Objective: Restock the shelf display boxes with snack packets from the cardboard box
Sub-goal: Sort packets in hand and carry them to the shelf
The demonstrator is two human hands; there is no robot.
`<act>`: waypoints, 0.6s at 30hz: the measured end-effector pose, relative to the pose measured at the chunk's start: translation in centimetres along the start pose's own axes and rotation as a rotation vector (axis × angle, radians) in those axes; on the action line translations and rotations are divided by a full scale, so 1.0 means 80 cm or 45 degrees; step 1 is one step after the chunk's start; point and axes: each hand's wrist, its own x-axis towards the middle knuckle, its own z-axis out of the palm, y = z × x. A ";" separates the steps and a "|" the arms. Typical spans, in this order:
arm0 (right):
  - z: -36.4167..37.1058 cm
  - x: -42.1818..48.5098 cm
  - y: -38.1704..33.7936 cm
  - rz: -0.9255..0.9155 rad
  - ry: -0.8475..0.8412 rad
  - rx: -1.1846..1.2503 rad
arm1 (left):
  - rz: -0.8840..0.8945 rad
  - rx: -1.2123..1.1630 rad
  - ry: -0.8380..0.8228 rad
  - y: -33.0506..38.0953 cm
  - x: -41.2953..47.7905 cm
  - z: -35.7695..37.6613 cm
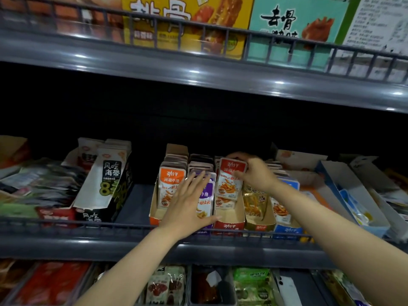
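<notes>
On the middle shelf stands a row of narrow display boxes with small fish snack packets: orange [170, 186], purple [206, 196], red [229, 224], gold [255, 202] and blue [287, 228]. My right hand [254, 173] grips the top of a red snack packet [229, 180] that stands upright in the red box. My left hand [187, 204] is flat, fingers spread, against the fronts of the orange and purple packets. The cardboard box is out of view.
A black-and-white seaweed snack box [106, 184] stands to the left, with a bare gap of shelf [134, 204] beside it. Opened white and blue cartons [353, 195] lie to the right. A wire rail [88, 226] fronts the shelf. Large cartons [187, 21] fill the shelf above.
</notes>
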 end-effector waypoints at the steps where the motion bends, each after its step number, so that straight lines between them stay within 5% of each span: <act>1: 0.004 0.001 0.003 0.022 0.001 -0.020 | -0.006 0.004 -0.002 -0.001 0.000 0.002; 9: 0.025 0.004 0.016 -0.039 -0.031 -0.329 | -0.034 0.017 0.012 -0.005 0.003 0.013; 18: 0.026 -0.002 0.021 -0.079 0.056 -0.330 | -0.049 0.030 0.023 0.003 -0.002 0.005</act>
